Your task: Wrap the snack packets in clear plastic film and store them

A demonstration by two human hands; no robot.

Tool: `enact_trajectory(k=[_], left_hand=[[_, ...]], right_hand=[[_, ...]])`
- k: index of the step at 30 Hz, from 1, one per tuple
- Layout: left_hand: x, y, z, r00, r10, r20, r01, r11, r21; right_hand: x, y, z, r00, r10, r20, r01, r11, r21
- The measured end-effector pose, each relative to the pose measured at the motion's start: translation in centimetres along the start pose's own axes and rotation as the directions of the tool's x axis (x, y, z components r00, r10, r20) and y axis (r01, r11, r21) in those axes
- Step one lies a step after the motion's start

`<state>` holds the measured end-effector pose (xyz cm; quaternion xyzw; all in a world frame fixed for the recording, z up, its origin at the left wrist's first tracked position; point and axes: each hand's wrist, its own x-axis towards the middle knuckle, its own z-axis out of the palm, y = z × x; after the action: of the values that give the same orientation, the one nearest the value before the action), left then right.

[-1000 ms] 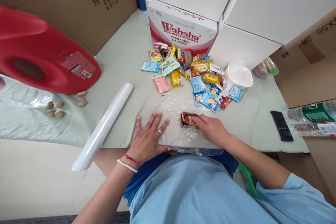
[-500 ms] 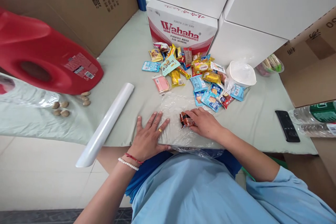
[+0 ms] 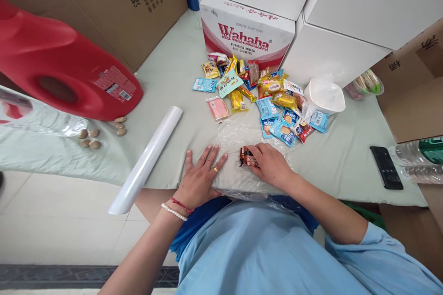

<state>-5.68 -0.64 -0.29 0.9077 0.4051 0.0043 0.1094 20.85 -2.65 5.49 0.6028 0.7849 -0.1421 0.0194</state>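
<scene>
My left hand (image 3: 200, 173) lies flat with fingers spread at the table's front edge, touching the left side of a sheet of clear plastic wrap (image 3: 230, 133). My right hand (image 3: 272, 163) is closed over a small brown-and-red snack packet (image 3: 247, 156) that rests on the wrap; the packet's right end is hidden under my fingers. Just beyond the wrap lies a pile of wrapped snacks: light-blue packets (image 3: 284, 131), yellow packets (image 3: 284, 100) and a pink packet (image 3: 218, 109). Left of my left hand, a white roll (image 3: 147, 159) lies slantwise, overhanging the front edge.
A red jug (image 3: 69, 64) and several brown nuts (image 3: 89, 138) are at the left. Behind the snacks stands a Wahaha carton (image 3: 247, 32). To the right are a white bowl (image 3: 325, 101), a black phone (image 3: 386, 167) and plastic bottles (image 3: 415, 173).
The whole view has shifted slightly, so things appear a little further right. Both hands hold nearly the same places on the wrap, with the packet still under my right hand.
</scene>
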Motion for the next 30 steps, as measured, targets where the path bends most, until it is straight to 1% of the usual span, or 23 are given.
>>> enact_trajectory(k=[5, 8, 10, 12, 14, 15, 17, 19, 20, 22, 24, 26, 28, 30], left_hand=[[0.0, 0.0, -0.3, 1.0, -0.001, 0.017, 0.001, 1.0, 0.005], [-0.2, -0.1, 0.1, 1.0, 0.007, -0.024, -0.007, 1.0, 0.003], [-0.6, -0.3, 0.4, 0.997, 0.018, -0.071, -0.019, 1.0, -0.008], [-1.3, -0.5, 0.6, 0.992, 0.044, -0.116, -0.047, 0.999, -0.026], [-2.1, -0.8, 0.8, 0.986, 0.093, -0.141, -0.099, 0.994, -0.036], [-2.4, -0.9, 0.8, 0.981, 0.12, -0.15, -0.127, 0.991, -0.036], [-3.0, -1.1, 0.9, 0.972, 0.164, -0.168, -0.171, 0.985, -0.03], [-3.2, -1.2, 0.9, 0.959, 0.197, -0.202, -0.208, 0.977, -0.037], [-3.2, -1.3, 0.9, 0.951, 0.209, -0.226, -0.226, 0.973, -0.054], [-3.0, -1.2, 0.5, 0.934, 0.214, -0.287, -0.259, 0.958, -0.127], [-2.5, -1.2, -0.2, 0.916, 0.188, -0.354, -0.281, 0.931, -0.233], [-1.8, -1.1, -1.3, 0.902, 0.151, -0.405, -0.297, 0.897, -0.327], [-0.8, -1.3, -2.4, 0.895, 0.116, -0.431, -0.301, 0.87, -0.391], [0.5, -1.6, -3.2, 0.898, 0.072, -0.435, -0.28, 0.855, -0.436]], right_hand=[[-0.1, -0.2, 0.1, 1.0, 0.023, -0.003, -0.023, 1.0, 0.004], [-0.3, 0.2, 0.3, 1.0, 0.025, -0.004, -0.024, 0.999, 0.039], [-0.9, 0.8, 0.2, 0.999, 0.007, -0.047, -0.002, 0.994, 0.111], [-2.3, 1.7, -0.3, 0.988, -0.04, -0.151, 0.072, 0.975, 0.211], [-4.3, 2.7, -1.1, 0.96, -0.121, -0.253, 0.195, 0.936, 0.292], [-5.4, 3.1, -1.3, 0.947, -0.17, -0.274, 0.256, 0.913, 0.318], [-7.6, 3.7, -1.2, 0.937, -0.256, -0.237, 0.328, 0.879, 0.347], [-9.2, 4.0, -0.2, 0.944, -0.28, -0.172, 0.322, 0.89, 0.321], [-9.8, 4.1, 0.5, 0.951, -0.264, -0.162, 0.301, 0.909, 0.289], [-10.4, 4.4, 1.9, 0.957, -0.215, -0.194, 0.26, 0.934, 0.246], [-10.4, 4.6, 2.7, 0.949, -0.172, -0.263, 0.249, 0.923, 0.293], [-10.0, 5.1, 2.3, 0.932, -0.133, -0.338, 0.269, 0.878, 0.397], [-9.3, 5.9, 1.4, 0.917, -0.068, -0.394, 0.27, 0.832, 0.485], [-8.5, 7.0, 0.5, 0.915, 0.028, -0.402, 0.221, 0.8, 0.558]])
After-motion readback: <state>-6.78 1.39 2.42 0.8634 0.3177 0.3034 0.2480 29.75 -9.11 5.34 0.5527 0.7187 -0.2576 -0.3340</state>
